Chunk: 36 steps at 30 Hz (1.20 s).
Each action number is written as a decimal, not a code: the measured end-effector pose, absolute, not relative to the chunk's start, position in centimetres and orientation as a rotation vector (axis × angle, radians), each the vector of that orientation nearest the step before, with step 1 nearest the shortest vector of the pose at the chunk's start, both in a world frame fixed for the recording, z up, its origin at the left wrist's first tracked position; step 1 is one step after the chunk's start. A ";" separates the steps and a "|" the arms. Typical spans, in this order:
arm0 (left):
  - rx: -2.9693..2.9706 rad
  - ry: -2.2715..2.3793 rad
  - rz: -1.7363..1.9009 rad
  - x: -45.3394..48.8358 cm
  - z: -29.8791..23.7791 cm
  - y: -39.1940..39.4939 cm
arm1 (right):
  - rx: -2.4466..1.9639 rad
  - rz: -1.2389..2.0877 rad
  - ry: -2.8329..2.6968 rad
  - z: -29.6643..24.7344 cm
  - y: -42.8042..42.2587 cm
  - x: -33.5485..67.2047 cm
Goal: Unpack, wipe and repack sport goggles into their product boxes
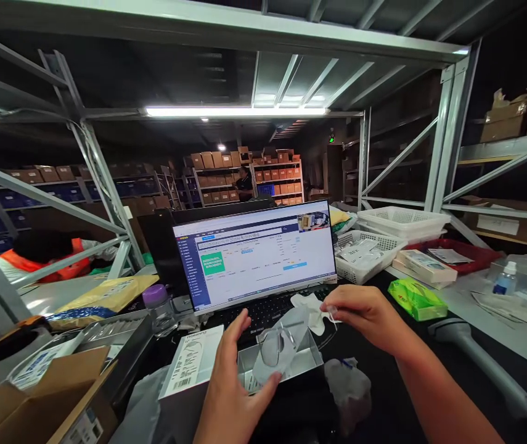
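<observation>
An open box [307, 364] stands in front of the keyboard. Over it lies a pair of clear-lensed glasses [277, 345] on a pale grey oval piece. My left hand [240, 385] is at the box's left side, thumb and fingers spread, the thumb tip close to the glasses. To the right, my right hand [365, 317] pinches a small clear piece that I cannot make out. White crumpled paper or cloth [312, 311] lies beside those fingertips. A white printed lid with a label [189, 361] sits left of my left hand.
A monitor [258, 259] stands behind the keyboard [263, 314]. On the right are a green tissue pack [415, 300], a grey handheld scanner [485, 364], a white basket [365, 271] and a spray bottle [506, 280]. An open cardboard box [55, 394] and purple-capped bottle [156, 308] are left.
</observation>
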State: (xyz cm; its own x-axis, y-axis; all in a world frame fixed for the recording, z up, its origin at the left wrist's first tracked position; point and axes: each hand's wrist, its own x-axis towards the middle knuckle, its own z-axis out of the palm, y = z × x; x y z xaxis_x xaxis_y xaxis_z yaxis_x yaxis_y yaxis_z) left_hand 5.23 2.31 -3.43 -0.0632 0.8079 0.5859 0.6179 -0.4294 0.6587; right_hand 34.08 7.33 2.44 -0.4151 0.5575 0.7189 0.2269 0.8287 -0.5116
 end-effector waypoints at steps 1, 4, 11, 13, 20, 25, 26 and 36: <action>2.084 1.573 1.502 5.2 -3.4 2.1 | -0.555 0.348 -2.030 2.3 7.2 33.9; 2.244 1.600 1.422 5.4 -2.9 1.4 | -0.519 0.278 -2.088 1.9 7.1 33.3; 2.152 1.551 1.398 6.0 -2.3 1.2 | -0.492 0.240 -2.185 1.3 7.2 31.6; 2.052 1.555 1.364 6.0 -2.2 1.4 | -0.479 0.234 -2.198 1.2 7.1 31.2; 1.918 1.578 1.314 6.0 -1.7 1.6 | -0.476 0.264 -2.220 1.3 6.8 30.4; 1.943 1.556 1.350 6.0 -2.1 1.4 | -0.564 0.427 -2.252 1.2 7.3 31.7; 1.941 1.558 1.358 6.0 -2.2 1.4 | -0.639 0.496 -2.254 1.2 7.8 32.5; 1.957 1.648 1.411 6.3 -2.7 1.9 | -1.649 0.420 -2.202 -2.7 17.8 38.1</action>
State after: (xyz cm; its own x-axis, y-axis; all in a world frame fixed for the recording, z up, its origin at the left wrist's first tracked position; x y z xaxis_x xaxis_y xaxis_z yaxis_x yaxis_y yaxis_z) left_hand 6.30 1.89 -2.69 -0.0894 0.8518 0.5161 0.6413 -0.3473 0.6842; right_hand 38.09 17.84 -2.68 -0.2564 0.9609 0.1043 0.8551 0.2758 -0.4389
